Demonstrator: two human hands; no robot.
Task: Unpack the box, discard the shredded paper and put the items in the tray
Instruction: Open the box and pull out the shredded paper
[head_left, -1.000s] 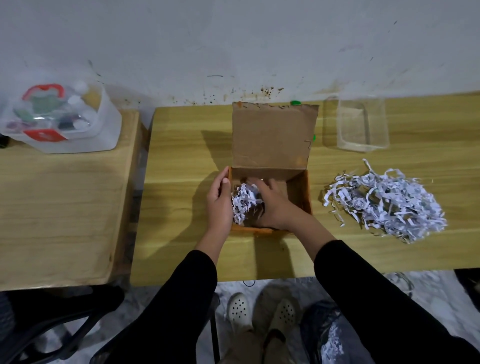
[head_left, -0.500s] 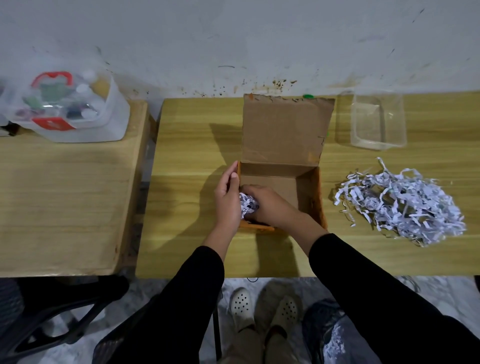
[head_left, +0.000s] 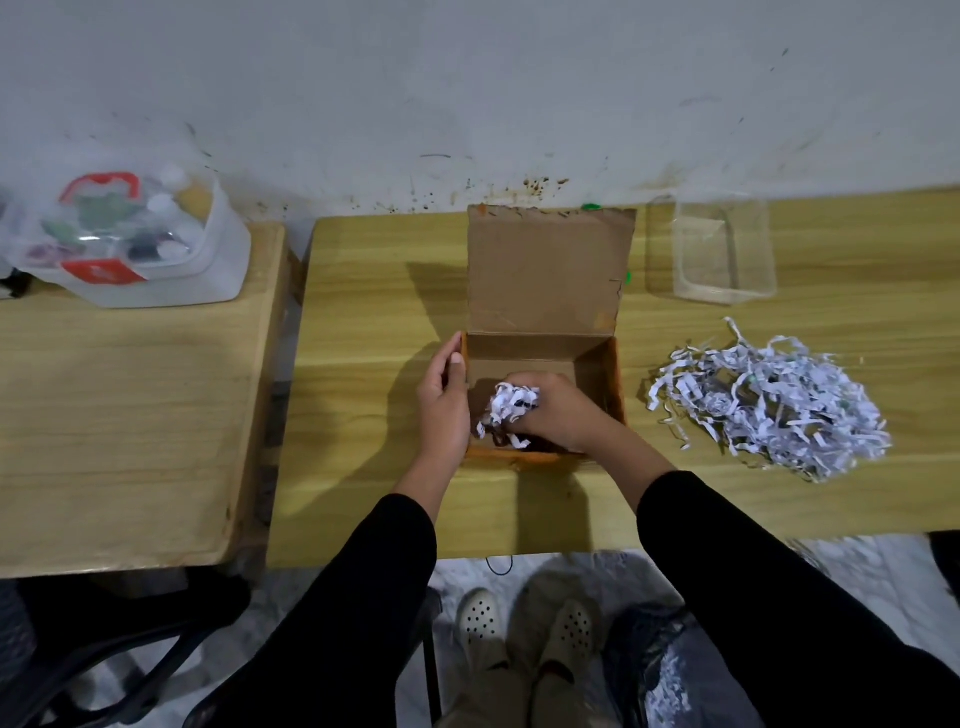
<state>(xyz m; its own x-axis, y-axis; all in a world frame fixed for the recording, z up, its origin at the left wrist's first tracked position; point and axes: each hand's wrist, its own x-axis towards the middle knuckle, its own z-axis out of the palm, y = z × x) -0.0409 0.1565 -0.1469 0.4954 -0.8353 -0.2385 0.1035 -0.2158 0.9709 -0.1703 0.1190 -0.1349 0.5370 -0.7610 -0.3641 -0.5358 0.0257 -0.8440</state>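
An open cardboard box (head_left: 597, 364) stands mid-table, its lid (head_left: 545, 270) upright at the back. My left hand (head_left: 444, 405) rests flat against the box's left wall, fingers straight. My right hand (head_left: 561, 410) is inside the box, closed around a clump of white shredded paper (head_left: 509, 408). A large heap of shredded paper (head_left: 769, 400) lies on the table to the right of the box. The clear plastic tray (head_left: 719, 254) stands empty at the back right. What lies under my hand in the box is hidden.
A second wooden table (head_left: 130, 426) stands to the left across a narrow gap, with a plastic container of small items (head_left: 130, 239) on it. A wall runs behind both tables. A dark bag holding paper shreds (head_left: 654, 670) sits on the floor by my feet.
My right hand has gathered the shredded paper in the box into a tighter clump and raised it a little. The left hand stays on the box wall.
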